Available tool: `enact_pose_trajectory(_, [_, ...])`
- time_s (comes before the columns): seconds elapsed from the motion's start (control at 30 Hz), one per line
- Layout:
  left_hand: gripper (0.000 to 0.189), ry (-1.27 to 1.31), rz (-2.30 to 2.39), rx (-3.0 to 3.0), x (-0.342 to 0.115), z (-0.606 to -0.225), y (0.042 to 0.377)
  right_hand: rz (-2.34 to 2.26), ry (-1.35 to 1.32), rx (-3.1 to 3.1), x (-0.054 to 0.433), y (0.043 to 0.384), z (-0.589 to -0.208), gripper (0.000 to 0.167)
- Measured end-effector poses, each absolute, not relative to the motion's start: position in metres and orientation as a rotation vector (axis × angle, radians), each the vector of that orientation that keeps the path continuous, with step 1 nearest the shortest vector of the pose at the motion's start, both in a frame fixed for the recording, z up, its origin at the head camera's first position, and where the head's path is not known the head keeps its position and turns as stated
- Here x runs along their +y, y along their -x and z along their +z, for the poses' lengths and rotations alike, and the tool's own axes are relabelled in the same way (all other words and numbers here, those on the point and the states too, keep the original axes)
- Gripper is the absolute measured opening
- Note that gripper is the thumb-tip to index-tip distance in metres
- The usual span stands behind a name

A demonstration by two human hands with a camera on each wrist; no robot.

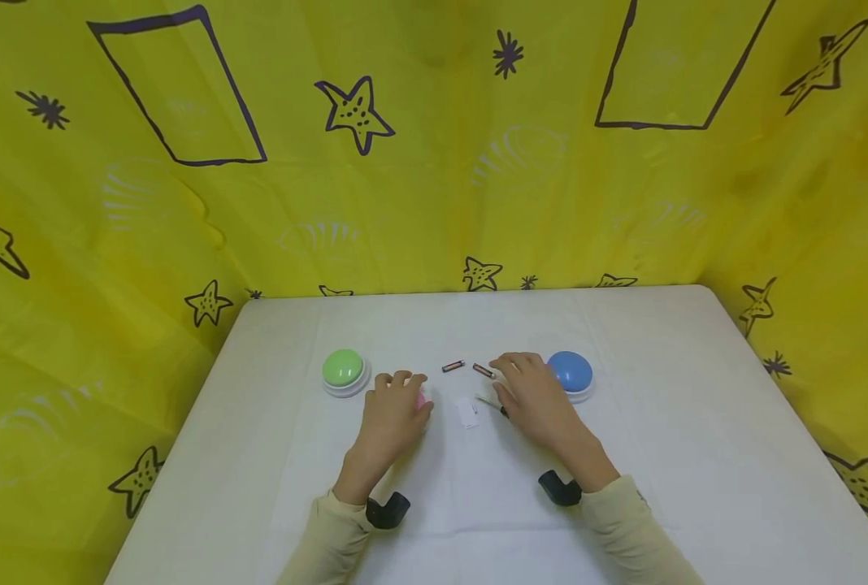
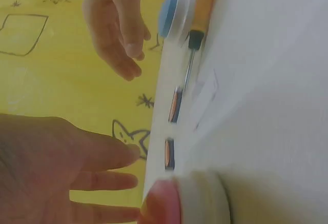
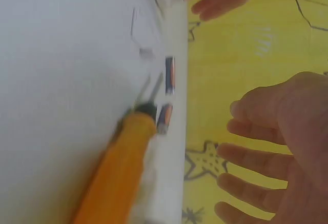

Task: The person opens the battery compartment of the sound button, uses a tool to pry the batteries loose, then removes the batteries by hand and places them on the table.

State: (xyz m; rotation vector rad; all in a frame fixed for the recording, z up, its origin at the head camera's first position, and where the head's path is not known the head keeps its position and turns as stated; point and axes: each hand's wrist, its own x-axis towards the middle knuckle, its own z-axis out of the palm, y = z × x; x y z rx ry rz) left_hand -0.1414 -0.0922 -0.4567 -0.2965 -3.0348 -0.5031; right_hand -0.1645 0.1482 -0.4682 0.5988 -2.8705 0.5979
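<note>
My left hand [image 1: 395,416] is over a pink-topped round push light [image 2: 163,203], with its fingers extended beside the dome in the left wrist view. In the head view it covers most of that light. My right hand [image 1: 540,402] hovers with relaxed, spread fingers above an orange-handled screwdriver [image 3: 115,167]. The handle lies on the table, mostly hidden under that hand in the head view. Two small batteries [image 1: 453,366] lie between and beyond the hands. Nearer me is a small white plastic cover [image 1: 467,413].
A green-topped push light [image 1: 343,370] stands left of my left hand. The blue-topped push light [image 1: 570,374] is just right of my right hand. Everything lies on a white-covered table [image 1: 463,504], with a yellow patterned curtain [image 1: 434,187] behind it.
</note>
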Motion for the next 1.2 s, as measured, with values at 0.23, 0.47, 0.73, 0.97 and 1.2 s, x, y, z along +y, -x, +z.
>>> enact_pose_trajectory(0.23, [0.033,0.442,-0.541,-2.991,-0.066,-0.455,0.148,0.494,-0.511,-2.852,0.178,0.168,-0.47,0.035])
enact_pose_trajectory(0.47, [0.027,0.555,-0.599,-2.948,-0.04,-0.455,0.157,0.417,-0.365,-2.941,0.198,0.17,-0.473,0.038])
enact_pose_trajectory(0.73, [0.027,0.673,-0.676,-2.965,-0.013,-0.456,0.168,0.5,-0.327,-3.01,0.21,0.173,-0.474,0.045])
enact_pose_trajectory(0.97, [0.027,0.732,-0.731,-2.972,0.002,-0.462,0.18,0.569,-0.328,-3.009,0.218,0.178,-0.482,0.048])
enact_pose_trajectory(1.2, [0.03,0.76,-0.87,-3.003,0.011,-0.464,0.192,0.758,-0.285,-2.949,0.228,0.183,-0.485,0.048])
